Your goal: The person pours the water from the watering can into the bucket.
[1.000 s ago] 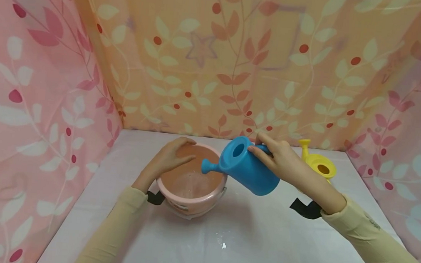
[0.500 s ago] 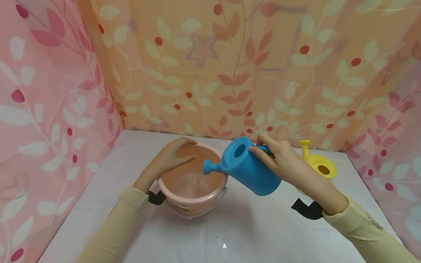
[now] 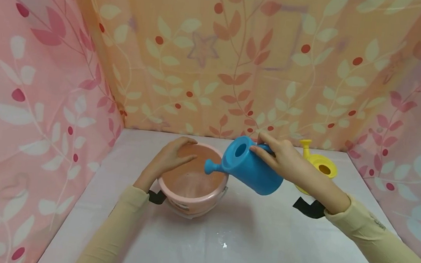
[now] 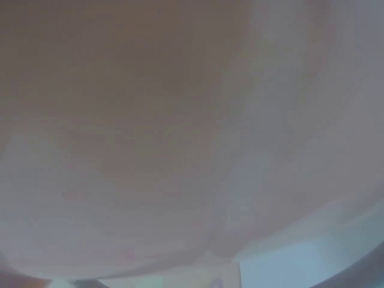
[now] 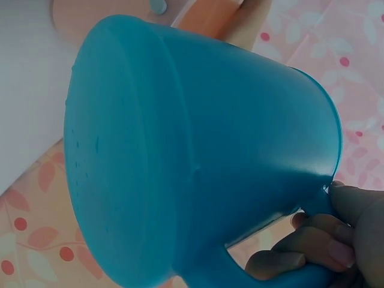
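Note:
My right hand [image 3: 280,154] grips the handle of a blue watering can [image 3: 254,171]. The can is tilted left, its spout head over the right side of a pink bucket [image 3: 194,203]. Faint pale streaks show inside the bucket below the spout. Droplets dot the base of the can [image 5: 120,150] in the right wrist view, where fingers curl round its handle. My left hand [image 3: 170,157] holds the bucket's left rim, thumb reaching over the inside and fingers along the back. Close, blurred pink bucket wall [image 4: 150,150] fills most of the left wrist view.
A yellow watering can [image 3: 322,164] stands at the back right, partly behind my right forearm. Drops of liquid [image 3: 224,245] glisten on the white table [image 3: 279,246] in front of the bucket. Floral curtains [image 3: 239,59] enclose the table at the back and sides.
The blue watering can and my right hand have shifted very slightly right in the head view, still tilted over the bucket. My left hand stays at the bucket's rim.

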`<move>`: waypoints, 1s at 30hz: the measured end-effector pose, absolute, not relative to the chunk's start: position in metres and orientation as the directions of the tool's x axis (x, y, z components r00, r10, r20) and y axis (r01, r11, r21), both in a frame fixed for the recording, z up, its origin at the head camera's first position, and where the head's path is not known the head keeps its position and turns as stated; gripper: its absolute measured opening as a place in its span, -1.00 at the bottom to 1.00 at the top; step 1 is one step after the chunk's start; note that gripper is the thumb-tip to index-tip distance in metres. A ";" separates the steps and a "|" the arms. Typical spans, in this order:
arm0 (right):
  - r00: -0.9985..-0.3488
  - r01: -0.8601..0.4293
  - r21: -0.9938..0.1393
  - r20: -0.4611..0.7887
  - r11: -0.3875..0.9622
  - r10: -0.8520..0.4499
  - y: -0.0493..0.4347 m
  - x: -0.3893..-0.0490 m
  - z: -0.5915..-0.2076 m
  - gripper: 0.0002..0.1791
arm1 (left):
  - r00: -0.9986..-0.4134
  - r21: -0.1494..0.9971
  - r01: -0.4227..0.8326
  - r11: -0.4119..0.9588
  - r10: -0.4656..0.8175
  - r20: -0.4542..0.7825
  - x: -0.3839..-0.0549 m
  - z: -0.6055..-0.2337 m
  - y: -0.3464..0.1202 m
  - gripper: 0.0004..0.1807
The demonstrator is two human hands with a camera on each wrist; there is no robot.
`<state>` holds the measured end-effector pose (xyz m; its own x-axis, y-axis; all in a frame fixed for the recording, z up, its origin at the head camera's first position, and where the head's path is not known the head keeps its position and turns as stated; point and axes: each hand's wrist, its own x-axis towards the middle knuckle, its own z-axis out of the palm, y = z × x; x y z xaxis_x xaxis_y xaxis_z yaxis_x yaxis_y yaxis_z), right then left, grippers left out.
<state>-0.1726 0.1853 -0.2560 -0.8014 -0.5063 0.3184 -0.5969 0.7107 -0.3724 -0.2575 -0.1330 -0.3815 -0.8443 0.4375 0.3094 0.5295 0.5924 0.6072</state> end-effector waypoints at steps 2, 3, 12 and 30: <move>-0.799 -0.600 -0.369 0.319 0.710 -0.510 0.186 -0.173 -0.255 -0.82 | -0.842 0.608 0.534 0.587 0.440 0.313 -0.258 -0.382 -0.133 -0.49; -0.799 -0.600 -0.369 0.317 0.710 -0.511 0.186 -0.173 -0.255 -0.82 | -0.841 0.606 0.535 0.589 0.440 0.315 -0.258 -0.382 -0.133 -0.49; -0.804 -0.593 -0.366 0.313 0.717 -0.505 0.187 -0.174 -0.254 -0.82 | -0.850 0.614 0.519 0.595 0.436 0.296 -0.258 -0.381 -0.134 -0.48; -0.802 -0.593 -0.338 0.320 0.731 -0.503 0.190 -0.173 -0.253 -0.82 | -0.851 0.618 0.519 0.591 0.431 0.302 -0.258 -0.382 -0.133 -0.50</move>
<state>-0.1726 0.1896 -0.2534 -0.8025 -0.5033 0.3204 -0.5932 0.7308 -0.3377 -0.2580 -0.1335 -0.3817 -0.8505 0.4307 0.3019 0.5186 0.5910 0.6179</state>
